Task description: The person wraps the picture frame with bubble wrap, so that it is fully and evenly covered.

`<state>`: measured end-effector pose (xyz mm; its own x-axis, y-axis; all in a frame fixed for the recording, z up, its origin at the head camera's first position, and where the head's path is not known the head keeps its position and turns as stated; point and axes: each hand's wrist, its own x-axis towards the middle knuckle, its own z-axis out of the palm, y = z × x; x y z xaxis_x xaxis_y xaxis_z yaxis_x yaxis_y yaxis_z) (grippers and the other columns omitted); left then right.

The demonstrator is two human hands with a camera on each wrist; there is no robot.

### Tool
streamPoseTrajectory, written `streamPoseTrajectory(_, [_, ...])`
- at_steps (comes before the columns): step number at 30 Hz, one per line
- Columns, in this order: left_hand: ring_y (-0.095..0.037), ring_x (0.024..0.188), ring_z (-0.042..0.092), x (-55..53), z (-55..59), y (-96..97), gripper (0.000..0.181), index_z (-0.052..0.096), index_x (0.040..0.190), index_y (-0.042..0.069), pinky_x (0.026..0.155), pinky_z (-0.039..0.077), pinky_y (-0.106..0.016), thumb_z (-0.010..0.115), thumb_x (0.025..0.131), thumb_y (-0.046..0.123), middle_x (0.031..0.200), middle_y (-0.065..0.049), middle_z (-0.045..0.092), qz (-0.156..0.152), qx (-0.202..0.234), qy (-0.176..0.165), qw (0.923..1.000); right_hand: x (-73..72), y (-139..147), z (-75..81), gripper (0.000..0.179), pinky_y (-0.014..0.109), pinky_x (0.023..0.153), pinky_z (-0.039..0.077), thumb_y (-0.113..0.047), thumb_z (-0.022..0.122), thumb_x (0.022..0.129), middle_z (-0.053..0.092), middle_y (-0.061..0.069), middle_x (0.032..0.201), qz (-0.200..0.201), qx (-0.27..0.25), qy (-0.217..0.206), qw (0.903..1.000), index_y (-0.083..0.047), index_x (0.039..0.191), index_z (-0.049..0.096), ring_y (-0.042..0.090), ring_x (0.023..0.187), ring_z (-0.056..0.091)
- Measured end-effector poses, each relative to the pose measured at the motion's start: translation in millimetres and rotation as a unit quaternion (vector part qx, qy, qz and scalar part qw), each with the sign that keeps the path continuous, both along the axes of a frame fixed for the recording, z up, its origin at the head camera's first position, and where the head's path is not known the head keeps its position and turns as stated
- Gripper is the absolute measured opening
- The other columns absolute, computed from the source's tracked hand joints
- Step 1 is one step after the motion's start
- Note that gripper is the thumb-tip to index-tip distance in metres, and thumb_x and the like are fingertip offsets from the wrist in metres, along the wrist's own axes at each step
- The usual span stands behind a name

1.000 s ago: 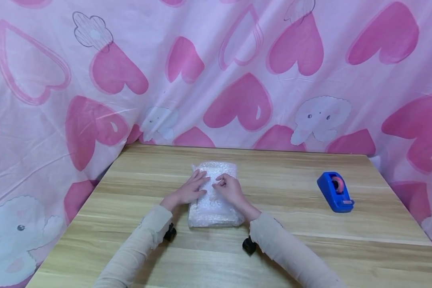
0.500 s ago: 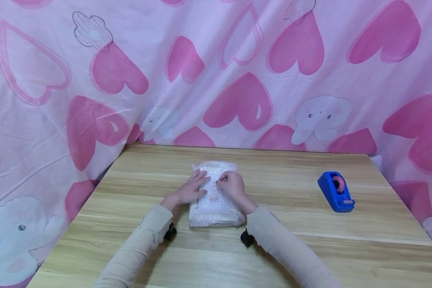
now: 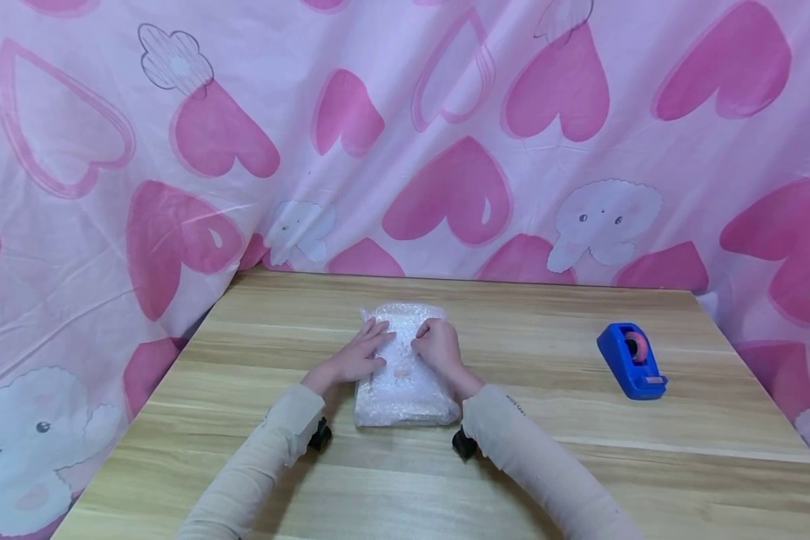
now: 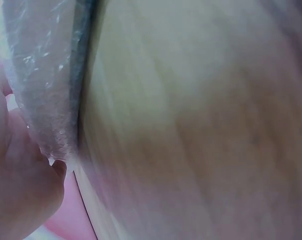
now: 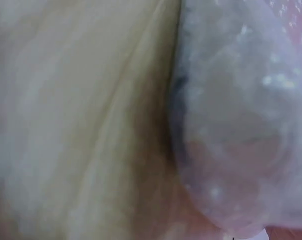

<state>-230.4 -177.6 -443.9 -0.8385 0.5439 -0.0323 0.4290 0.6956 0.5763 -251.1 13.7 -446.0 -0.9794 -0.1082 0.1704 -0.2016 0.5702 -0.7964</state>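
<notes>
A flat, oblong package in clear bubble wrap lies on the table in the head view, with a small pinkish patch on its top. My left hand rests on the left part of the package, fingers spread. On the right side, my right hand has curled fingers, their tips together close over the middle of the wrap; whether they pinch anything I cannot tell. The left wrist view shows the shiny wrap beside the left hand. In the right wrist view the wrapped end appears blurred.
A blue tape dispenser with a pink roll stands on the right part of the wooden table. Behind the table and along its sides hangs a pink curtain with hearts. A black wrist mount sits under each sleeve.
My right hand has shifted slightly right and away over the package, uncovering the pinkish patch, and its fingers have drawn closer together. The left hand and the package have stayed in place.
</notes>
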Motion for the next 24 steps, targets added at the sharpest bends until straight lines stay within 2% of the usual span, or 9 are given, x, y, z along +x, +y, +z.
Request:
streamPoseTrajectory(3, [-0.033, 0.137, -0.007, 0.2, 0.5, 0.5, 0.056, 0.032, 0.14, 0.003, 0.108, 0.004, -0.056, 0.047, 0.087, 0.014, 0.15, -0.015, 0.011, 0.003, -0.003, -0.012, 0.9999, -0.2, 2.0, -0.9, 0.008, 0.021, 0.037, 0.043, 0.004, 0.06, 0.071, 0.057, 0.005, 0.051, 0.006, -0.019, -0.011, 0.9997, -0.001, 0.065, 0.059, 0.009, 0.038, 0.05])
streamPoseTrajectory(9, [-0.032, 0.137, -0.007, -1.6, 4.1, 0.9, 0.048, 0.032, 0.14, 0.003, 0.108, 0.001, -0.055, 0.036, 0.093, 0.01, 0.151, -0.014, 0.011, 0.015, 0.008, -0.032, 0.9993, -0.5, 6.8, 0.2, 0.007, 0.024, 0.045, 0.049, 0.002, 0.056, 0.081, 0.059, 0.009, 0.06, 0.031, -0.106, -0.055, 0.9923, 0.003, 0.078, 0.061, 0.011, 0.046, 0.054])
streamPoseTrajectory(13, [-0.032, 0.137, -0.007, -4.0, 5.6, 0.3, 0.046, 0.033, 0.139, 0.004, 0.108, 0.002, -0.055, 0.038, 0.096, 0.019, 0.151, -0.013, 0.011, 0.02, 0.009, -0.033, 0.9992, -2.4, 12.0, 1.6, 0.006, 0.024, 0.051, 0.052, 0.003, 0.06, 0.081, 0.062, 0.011, 0.069, 0.068, -0.133, -0.048, 0.9875, 0.005, 0.084, 0.063, 0.013, 0.055, 0.057])
streamPoseTrajectory(15, [-0.033, 0.137, -0.007, -4.9, 5.1, -0.2, 0.05, 0.033, 0.14, 0.004, 0.108, 0.003, -0.056, 0.042, 0.095, 0.024, 0.151, -0.013, 0.01, 0.013, 0.002, -0.029, 0.9995, -3.1, 15.4, 2.4, 0.008, 0.024, 0.056, 0.053, 0.003, 0.063, 0.078, 0.064, 0.011, 0.075, 0.101, -0.115, -0.031, 0.9877, 0.005, 0.086, 0.065, 0.014, 0.062, 0.059])
streamPoseTrajectory(18, [-0.035, 0.137, -0.007, -5.4, 3.8, -0.4, 0.054, 0.032, 0.14, 0.003, 0.107, 0.004, -0.058, 0.047, 0.093, 0.025, 0.15, -0.015, 0.01, -0.001, -0.003, -0.021, 0.9998, -4.8, 20.4, 2.7, 0.011, 0.026, 0.065, 0.054, 0.003, 0.066, 0.076, 0.066, 0.01, 0.083, 0.167, -0.045, 0.019, 0.9847, 0.003, 0.087, 0.068, 0.019, 0.075, 0.061])
streamPoseTrajectory(21, [-0.035, 0.137, -0.007, -5.5, 3.5, 0.3, 0.054, 0.032, 0.14, 0.003, 0.107, 0.004, -0.058, 0.049, 0.093, 0.025, 0.15, -0.016, 0.01, -0.005, 0.001, -0.019, 0.9998, -8.3, 24.1, 1.6, 0.014, 0.03, 0.078, 0.052, 0.001, 0.067, 0.075, 0.068, 0.011, 0.091, 0.232, 0.028, 0.07, 0.9697, 0.002, 0.089, 0.069, 0.023, 0.087, 0.061])
streamPoseTrajectory(24, [-0.036, 0.136, -0.007, -5.8, 3.5, 0.8, 0.054, 0.033, 0.139, 0.003, 0.106, 0.005, -0.059, 0.05, 0.092, 0.024, 0.15, -0.016, 0.01, -0.005, 0.002, -0.017, 0.9998, -11.3, 26.1, 0.0, 0.018, 0.035, 0.086, 0.048, -0.002, 0.067, 0.077, 0.067, 0.011, 0.095, 0.274, 0.068, 0.079, 0.956, 0.002, 0.094, 0.069, 0.024, 0.093, 0.06])
